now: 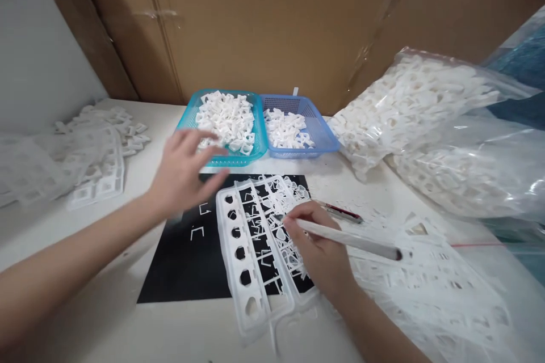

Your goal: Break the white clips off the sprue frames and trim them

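Note:
My left hand (185,173) is raised in front of the teal basket (183,119), fingers spread and slightly blurred, with nothing visible in it. White plastic pieces (225,119) fill that basket. Held between the fingers and thumb of my right hand (323,249) is a white pen-shaped tool (353,239) with a dark rear end; its tip points left over a white plastic frame (238,295). The frame has a row of holes and lies tilted across a black mat (183,272). Thin white scraps (279,204) are scattered in and around the frame.
A blue basket (327,136) with white pieces adjoins the teal one. Plastic bags of white pieces (426,102) stand at right, above flat white sheets (426,289). A red-and-dark slim tool (343,213) lies beyond my right hand. More frames (102,176) are piled left. Cardboard (272,22) stands behind.

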The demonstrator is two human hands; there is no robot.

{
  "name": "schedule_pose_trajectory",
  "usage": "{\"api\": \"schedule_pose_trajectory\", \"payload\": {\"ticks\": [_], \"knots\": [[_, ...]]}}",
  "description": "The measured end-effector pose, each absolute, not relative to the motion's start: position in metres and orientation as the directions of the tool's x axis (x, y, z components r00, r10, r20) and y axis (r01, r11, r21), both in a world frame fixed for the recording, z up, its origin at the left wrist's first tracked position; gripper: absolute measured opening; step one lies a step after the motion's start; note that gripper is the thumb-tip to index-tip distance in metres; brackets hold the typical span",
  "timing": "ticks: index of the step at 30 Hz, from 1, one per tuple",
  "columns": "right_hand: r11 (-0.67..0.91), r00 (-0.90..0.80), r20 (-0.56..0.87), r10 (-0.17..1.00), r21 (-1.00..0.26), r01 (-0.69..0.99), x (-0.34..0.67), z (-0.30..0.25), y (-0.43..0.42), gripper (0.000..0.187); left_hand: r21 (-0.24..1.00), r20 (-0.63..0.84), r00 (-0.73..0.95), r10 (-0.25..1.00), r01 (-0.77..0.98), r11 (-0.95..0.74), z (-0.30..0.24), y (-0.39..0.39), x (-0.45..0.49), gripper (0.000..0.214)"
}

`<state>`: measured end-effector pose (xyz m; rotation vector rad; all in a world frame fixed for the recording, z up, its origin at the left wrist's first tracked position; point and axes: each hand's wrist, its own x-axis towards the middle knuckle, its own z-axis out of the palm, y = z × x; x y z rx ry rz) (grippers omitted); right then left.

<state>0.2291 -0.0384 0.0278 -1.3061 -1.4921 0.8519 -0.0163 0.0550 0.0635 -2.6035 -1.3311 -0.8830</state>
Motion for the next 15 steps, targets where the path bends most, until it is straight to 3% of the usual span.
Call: {"api": "schedule_pose_trajectory", "payload": {"ticks": [2,6,9,15], "knots": [[0.139,-0.110,0.111,0.988,-0.948,0.287,0.223,0.024,-0.044,0.028,0.236,0.358,0.660,0.660,0.620,-0.748,0.051,0.021,-0.008,0.019],[0.089,-0.184,0.028,0.983,-0.938,0.334,0.209,0.015,-0.052,0.042,0.505,0.149,0.739,0.657,0.514,-0.693,0.026,-0.021,0.001,0.019],[0.091,-0.193,0.017,0.981,-0.920,0.382,0.204,0.013,-0.053,0.043,0.603,0.103,0.743,0.661,0.482,-0.636,0.018,-0.022,-0.001,0.021],[0.096,-0.235,-0.020,0.972,-0.876,0.473,0.201,0.017,-0.051,0.039,0.644,0.095,0.725,0.683,0.478,-0.597,0.017,-0.020,-0.002,0.020]]}}
